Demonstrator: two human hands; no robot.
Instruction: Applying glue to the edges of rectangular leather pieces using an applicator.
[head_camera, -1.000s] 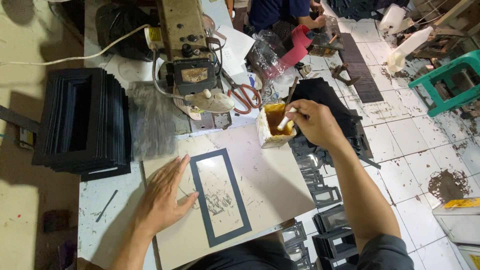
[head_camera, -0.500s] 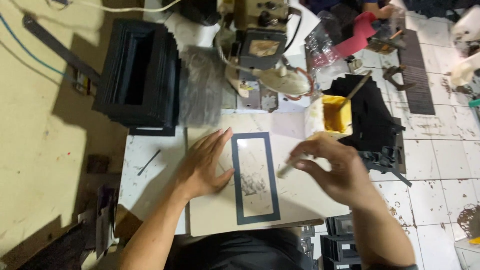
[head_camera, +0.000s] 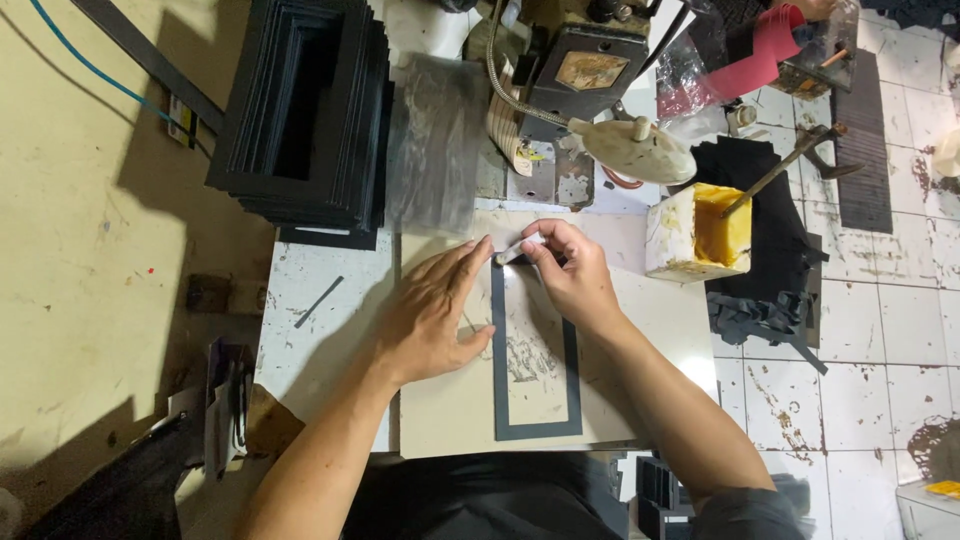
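**Ana:** Head view looked straight down on a worktable (head_camera: 320, 300). What were the hands doing?

**Bo:** The left hand (head_camera: 435, 315) lay flat, fingers spread wide, pressing on the board (head_camera: 660, 330) just beside the left strip of a dark rectangular frame piece (head_camera: 535, 350). It held nothing. The right hand (head_camera: 570, 270) was pinched narrow around a small pale applicator (head_camera: 508, 255), its tip touching the frame's top left corner.

**Ana:** And the frame itself?

**Bo:** It lay flat on the pale board in the middle of the table, long side running away from the person, between the two hands at its far end.

**Ana:** How far along did the work look?

**Bo:** Early on this piece, I would judge: the applicator was only at the top corner, and I could not tell whether any strip already carried a coat (the surface was too dark to read). The open yellow glue container (head_camera: 700, 235) stood just to the right with a stick (head_camera: 780, 170) leaning in it. A tall stack of black frames (head_camera: 300, 110) sat at the far left, well apart, and more dark pieces (head_camera: 760, 315) lay to the right; which pile was finished I could not say.

**Ana:** Anything else close by?

**Bo:** A sewing machine (head_camera: 590, 90) stood behind the board.
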